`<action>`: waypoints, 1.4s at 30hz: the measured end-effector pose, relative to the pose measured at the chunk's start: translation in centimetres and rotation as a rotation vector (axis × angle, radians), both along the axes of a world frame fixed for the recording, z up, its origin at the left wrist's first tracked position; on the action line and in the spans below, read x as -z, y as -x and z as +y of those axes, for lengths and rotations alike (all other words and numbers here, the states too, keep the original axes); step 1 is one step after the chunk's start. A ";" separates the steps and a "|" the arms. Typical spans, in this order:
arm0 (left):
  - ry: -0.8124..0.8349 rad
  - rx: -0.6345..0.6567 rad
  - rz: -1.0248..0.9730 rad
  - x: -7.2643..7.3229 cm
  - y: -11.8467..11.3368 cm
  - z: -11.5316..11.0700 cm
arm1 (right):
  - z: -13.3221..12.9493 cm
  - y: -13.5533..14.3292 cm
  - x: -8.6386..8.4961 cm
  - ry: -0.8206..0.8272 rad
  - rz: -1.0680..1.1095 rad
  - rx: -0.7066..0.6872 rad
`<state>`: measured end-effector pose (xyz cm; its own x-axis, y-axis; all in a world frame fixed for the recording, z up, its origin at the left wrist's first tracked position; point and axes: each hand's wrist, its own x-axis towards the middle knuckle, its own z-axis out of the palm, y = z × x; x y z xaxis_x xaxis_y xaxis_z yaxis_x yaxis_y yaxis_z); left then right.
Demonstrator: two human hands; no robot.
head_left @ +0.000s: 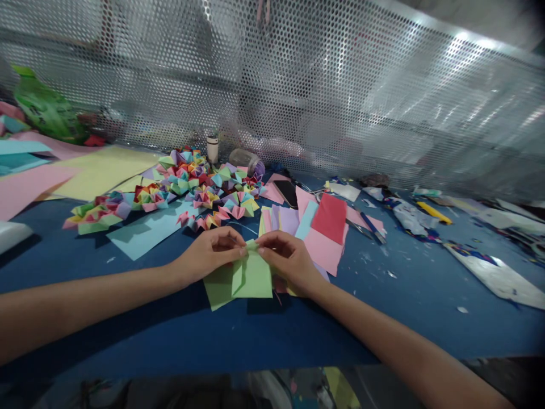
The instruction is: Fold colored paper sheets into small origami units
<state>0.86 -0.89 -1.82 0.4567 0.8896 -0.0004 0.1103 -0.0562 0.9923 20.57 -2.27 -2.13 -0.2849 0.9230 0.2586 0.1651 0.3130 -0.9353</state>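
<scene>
A light green paper (258, 276), creased down its left part, is pinched along its top edge by both hands. My left hand (213, 253) holds its top left corner between thumb and fingers. At the top right, my right hand (292, 258) grips the same sheet, fingers curled. Another green sheet (218, 288) lies on the blue table beneath, to the left. Coloured sheets fan out just beyond my right hand: purple (286, 220), pink (326, 250) and a red one (330, 217) on top.
Folded multicoloured paper pieces (204, 184) are heaped at the back centre, beside a fallen jar (244, 159) and a phone (286, 193). A blue cutter (373, 228) lies to the right. Perforated metal mesh (298, 85) stands behind the blue table (170, 341).
</scene>
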 end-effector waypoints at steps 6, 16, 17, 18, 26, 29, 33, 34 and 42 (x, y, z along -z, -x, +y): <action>0.036 0.037 -0.031 -0.2 0.0 0.0 | 0.0 0.1 0.0 -0.054 -0.025 0.016; 0.013 0.015 0.036 0.1 -0.1 0.1 | -0.2 0.1 -0.5 -0.065 -0.035 -0.001; 0.011 0.013 0.036 0.2 -0.1 0.1 | -0.2 0.1 -0.5 -0.044 -0.022 0.008; 0.010 0.014 0.035 0.3 0.0 0.2 | -0.2 0.1 -0.4 -0.030 -0.006 0.017; 0.009 0.008 0.052 0.3 0.0 0.3 | 0.1 0.2 0.0 -0.038 0.002 0.024; -0.004 0.004 0.053 0.3 0.0 0.3 | 0.1 0.1 0.0 -0.049 -0.002 0.021; 0.000 0.000 0.050 0.5 -0.1 0.4 | 0.2 0.1 0.2 -0.060 0.009 0.013; 0.002 0.000 0.045 0.5 -0.1 0.4 | 0.2 0.1 0.2 -0.061 0.012 0.011; -0.035 -0.021 0.067 0.3 -0.1 0.2 | 0.2 0.2 0.3 -0.051 0.003 0.023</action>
